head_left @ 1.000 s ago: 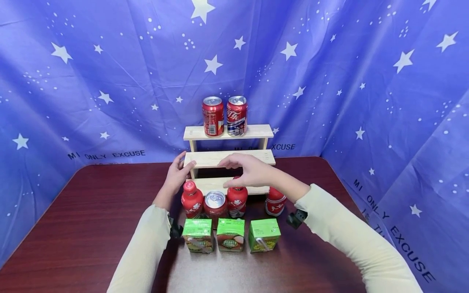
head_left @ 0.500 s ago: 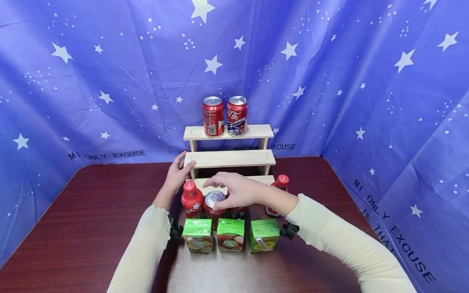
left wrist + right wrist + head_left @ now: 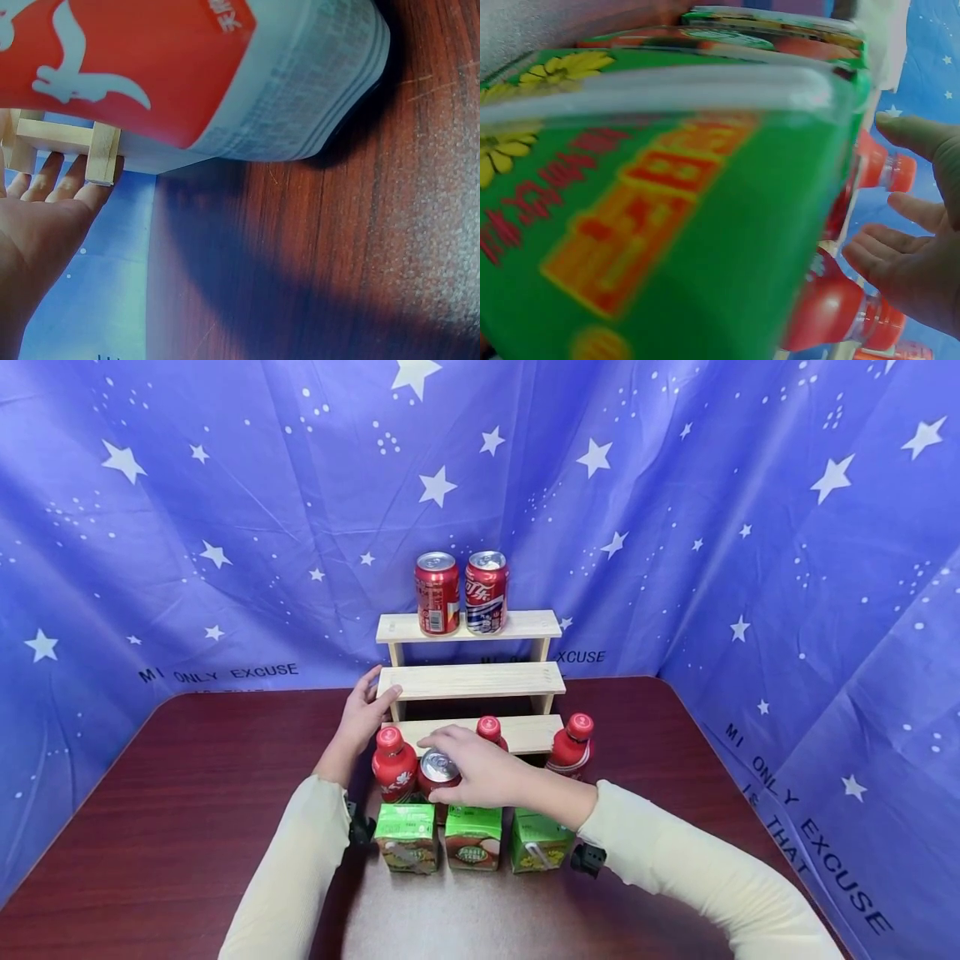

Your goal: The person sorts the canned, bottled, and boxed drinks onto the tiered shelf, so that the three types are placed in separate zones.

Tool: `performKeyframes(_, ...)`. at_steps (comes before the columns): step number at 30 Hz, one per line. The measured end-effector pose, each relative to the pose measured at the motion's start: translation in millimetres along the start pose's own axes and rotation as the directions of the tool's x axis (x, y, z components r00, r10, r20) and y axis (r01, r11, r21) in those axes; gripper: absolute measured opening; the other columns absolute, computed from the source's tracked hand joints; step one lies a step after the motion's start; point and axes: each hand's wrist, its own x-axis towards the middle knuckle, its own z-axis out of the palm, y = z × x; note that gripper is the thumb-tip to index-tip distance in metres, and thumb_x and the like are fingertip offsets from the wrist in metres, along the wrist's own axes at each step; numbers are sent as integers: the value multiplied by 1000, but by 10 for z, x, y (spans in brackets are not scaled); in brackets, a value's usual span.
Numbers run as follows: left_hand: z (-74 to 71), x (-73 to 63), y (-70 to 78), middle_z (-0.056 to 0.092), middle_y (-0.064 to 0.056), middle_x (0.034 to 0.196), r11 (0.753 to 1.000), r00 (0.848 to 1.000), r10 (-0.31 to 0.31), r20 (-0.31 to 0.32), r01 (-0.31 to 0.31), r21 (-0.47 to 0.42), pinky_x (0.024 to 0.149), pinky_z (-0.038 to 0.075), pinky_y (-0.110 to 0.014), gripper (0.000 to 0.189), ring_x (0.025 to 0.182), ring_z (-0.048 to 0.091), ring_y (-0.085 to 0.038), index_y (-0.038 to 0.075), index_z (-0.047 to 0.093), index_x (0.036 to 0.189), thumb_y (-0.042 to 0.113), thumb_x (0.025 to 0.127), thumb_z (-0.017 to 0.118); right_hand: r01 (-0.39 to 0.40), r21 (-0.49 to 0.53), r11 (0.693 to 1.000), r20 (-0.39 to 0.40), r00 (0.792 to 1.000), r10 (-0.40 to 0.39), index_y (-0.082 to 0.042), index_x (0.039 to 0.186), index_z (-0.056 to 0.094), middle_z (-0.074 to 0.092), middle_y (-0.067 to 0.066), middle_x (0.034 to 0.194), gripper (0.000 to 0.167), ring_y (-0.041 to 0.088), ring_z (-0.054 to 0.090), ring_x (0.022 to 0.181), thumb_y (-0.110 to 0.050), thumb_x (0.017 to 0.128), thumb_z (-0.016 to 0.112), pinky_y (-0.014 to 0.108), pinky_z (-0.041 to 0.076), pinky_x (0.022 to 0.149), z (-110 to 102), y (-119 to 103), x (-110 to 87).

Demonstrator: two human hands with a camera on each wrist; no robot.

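In the head view, my left hand (image 3: 363, 714) holds the left end of the wooden stepped shelf (image 3: 471, 680), its thumb over the middle board. The left wrist view shows several fingers (image 3: 70, 180) against the shelf's end. Among the drinks in front, my right hand (image 3: 480, 770) is spread over a red soda can (image 3: 439, 767), thumb at the near side and fingers at the far side. Fingers and thumb stand apart in the right wrist view. Left of the can is a red bottle (image 3: 394, 767); another red bottle (image 3: 491, 730) is partly hidden behind the right hand.
Two red soda cans (image 3: 437, 595) stand on the top board. A third red bottle (image 3: 572, 745) stands at the right. Three green juice boxes (image 3: 406, 837) line the front of the dark wooden table (image 3: 187, 827). A starry blue curtain (image 3: 285, 510) hangs behind.
My right hand has moved left and down, from above the middle red bottle to around the front soda can. The left hand has stayed at the shelf's end.
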Motion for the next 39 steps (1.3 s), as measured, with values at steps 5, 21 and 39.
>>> performKeyframes(5, 2, -6, 8, 38, -19, 146, 1000, 1000, -3, -3, 3, 8, 89, 48, -41, 66, 117, 49, -32, 11, 19, 150, 16, 95, 54, -58, -39, 998, 38, 997, 59, -9, 135, 46, 49, 11, 135, 64, 21, 49, 122, -32, 81, 71, 35, 45, 99, 64, 10, -3)
performKeyframes(21, -59, 168, -241, 38, -15, 147, 1000, 1000, 14, -17, -14, 6, 92, 48, -43, 67, 118, 49, -30, 18, 20, 150, 23, 94, 56, -130, -253, 959, 146, 974, 171, -4, 135, 47, 56, 9, 124, 73, 18, 54, 111, -36, 77, 75, 31, 49, 91, 99, -69, 190)
performKeyframes(39, -26, 24, -33, 35, -20, 148, 1000, 1000, -9, 7, 9, -17, 96, 43, -50, 68, 122, 46, -35, 10, 17, 150, 16, 94, 55, -128, -356, 926, 181, 962, 203, -10, 109, 60, 58, 1, 91, 50, 15, 54, 85, -32, 69, 80, 26, 48, 69, 32, -133, 268)
